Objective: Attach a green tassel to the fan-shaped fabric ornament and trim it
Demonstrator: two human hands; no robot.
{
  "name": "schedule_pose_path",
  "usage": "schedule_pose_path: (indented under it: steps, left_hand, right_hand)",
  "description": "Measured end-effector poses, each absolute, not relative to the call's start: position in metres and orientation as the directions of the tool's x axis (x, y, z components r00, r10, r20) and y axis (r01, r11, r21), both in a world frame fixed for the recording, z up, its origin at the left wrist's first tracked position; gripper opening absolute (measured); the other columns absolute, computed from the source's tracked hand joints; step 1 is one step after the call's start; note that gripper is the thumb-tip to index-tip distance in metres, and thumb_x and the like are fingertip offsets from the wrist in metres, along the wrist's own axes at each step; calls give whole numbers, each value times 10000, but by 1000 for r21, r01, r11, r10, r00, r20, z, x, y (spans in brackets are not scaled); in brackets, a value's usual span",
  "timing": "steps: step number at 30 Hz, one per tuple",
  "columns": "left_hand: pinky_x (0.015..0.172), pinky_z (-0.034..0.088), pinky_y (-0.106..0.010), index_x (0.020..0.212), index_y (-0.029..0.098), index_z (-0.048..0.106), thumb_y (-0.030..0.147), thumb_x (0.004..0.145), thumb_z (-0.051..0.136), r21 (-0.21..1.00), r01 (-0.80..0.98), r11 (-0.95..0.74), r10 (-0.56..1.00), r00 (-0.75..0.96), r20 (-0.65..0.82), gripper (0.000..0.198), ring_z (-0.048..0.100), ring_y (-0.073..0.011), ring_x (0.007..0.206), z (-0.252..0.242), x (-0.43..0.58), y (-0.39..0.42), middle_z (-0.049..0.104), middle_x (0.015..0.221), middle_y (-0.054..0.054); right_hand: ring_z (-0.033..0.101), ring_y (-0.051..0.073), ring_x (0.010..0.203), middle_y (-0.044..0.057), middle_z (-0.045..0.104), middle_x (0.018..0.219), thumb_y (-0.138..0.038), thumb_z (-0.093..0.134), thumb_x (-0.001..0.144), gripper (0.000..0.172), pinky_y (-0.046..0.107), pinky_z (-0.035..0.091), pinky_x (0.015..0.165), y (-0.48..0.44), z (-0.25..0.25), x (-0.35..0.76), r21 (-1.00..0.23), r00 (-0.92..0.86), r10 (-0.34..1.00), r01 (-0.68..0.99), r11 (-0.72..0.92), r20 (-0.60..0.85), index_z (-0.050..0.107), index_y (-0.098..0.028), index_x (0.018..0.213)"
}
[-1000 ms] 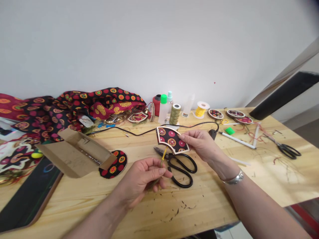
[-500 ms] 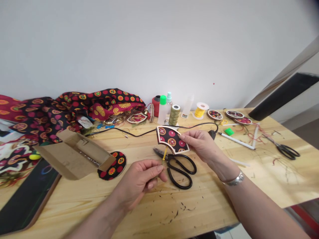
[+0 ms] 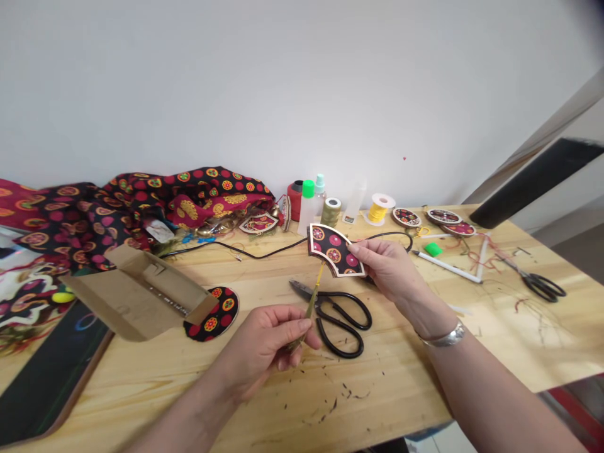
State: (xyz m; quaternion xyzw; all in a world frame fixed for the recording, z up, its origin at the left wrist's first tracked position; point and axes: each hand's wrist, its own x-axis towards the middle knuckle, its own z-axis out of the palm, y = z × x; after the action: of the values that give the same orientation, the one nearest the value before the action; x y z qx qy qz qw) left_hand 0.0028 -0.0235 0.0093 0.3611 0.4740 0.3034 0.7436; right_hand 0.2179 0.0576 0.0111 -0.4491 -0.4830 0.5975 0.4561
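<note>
The hands are apart, each clamped on a different part of the same hanging ornament. The right hand [image 3: 389, 270] pinches the right end of a fan-shaped patterned piece [image 3: 334, 250] between thumb and fingers, holding it tilted above the desk [image 3: 401, 390]. A short yellow cord [image 3: 320, 274] runs from its lower edge to an olive-green tassel [image 3: 311, 304], gripped by the left hand [image 3: 276, 333]. Black-handled scissors [image 3: 342, 322] lie on the desk beyond the left fingertips. To the left, an opened cardboard box [image 3: 146, 296] partly covers a round patterned piece [image 3: 221, 314]. Behind, a yellow spool [image 3: 378, 210] stands near the wall [image 3: 302, 88].
</note>
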Motion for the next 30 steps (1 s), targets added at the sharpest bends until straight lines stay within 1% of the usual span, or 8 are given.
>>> schedule_pose_path:
  steps: [5,9,12,17,20,24,27,30]
  left_hand:
    - [377,247,-152,658,128,687,311,747,671,839,-52,542,787,382,-485,204,478,-36,410,10,3,-24,701,693,-61]
    - [414,360,-189,647,121,708,401,737,661,884,84,459,801,391,-453,298,542,-100,439,11,3,-24,683,579,-70]
    - [451,416,-233,628,121,703,500,747,612,931,129,342,890,274,-365,408,535,-127,441,12,1,-24,681,544,-85]
    - [640,474,-253,695,168,708,417,759,636,994,109,17,981,-191,5,267,607,-188,750,19,-8,-24,719,872,-77]
    - [800,462,-259,865,203,704,379,762,648,994,52,-100,946,-305,111,212,571,-223,1007,28,-12,-25,657,1124,-54]
    - [858,464,-325,1026,196,682,413,740,668,993,-87,77,994,-66,-82,359,594,-248,1008,48,-15,-34,683,1105,-69]
    - [816,484,-316,967,203,715,401,681,726,979,-11,202,971,131,-198,347,632,-250,937,64,-17,-44,725,1010,-64]
    - [747,496,-288,917,228,735,377,660,745,973,104,205,942,250,-225,297,652,-237,868,76,-18,-53,739,952,-45]
  right_hand:
    - [386,66,457,-23,544,548,-400,713,696,279,225,247,451,58,14,218,-986,-161,981,-108,-124,-105,625,-142,643]
    - [361,64,452,-31,520,523,-423,709,691,315,229,222,451,57,18,218,-991,-177,979,-71,-111,-97,600,-141,605]
    - [358,66,452,-37,505,512,-430,694,706,313,230,223,455,54,24,217,-993,-188,978,-58,-101,-88,599,-144,624]
    - [343,61,457,-45,487,512,-424,688,711,316,226,228,450,40,44,211,-998,-241,969,53,-42,-53,584,-146,603]
    - [431,81,506,-10,562,580,-431,654,744,302,230,314,486,29,59,209,-985,-350,935,175,-6,-67,627,-143,656]
    - [456,86,514,2,586,609,-404,611,789,268,221,338,473,11,77,210,-945,-487,868,319,71,-100,650,-146,729]
    - [450,81,505,2,587,604,-354,591,810,227,203,328,443,-2,92,213,-896,-580,807,410,173,-110,652,-147,739]
    - [482,88,524,10,609,619,-305,593,805,186,190,338,440,-13,106,213,-802,-644,758,505,318,-104,670,-148,742]
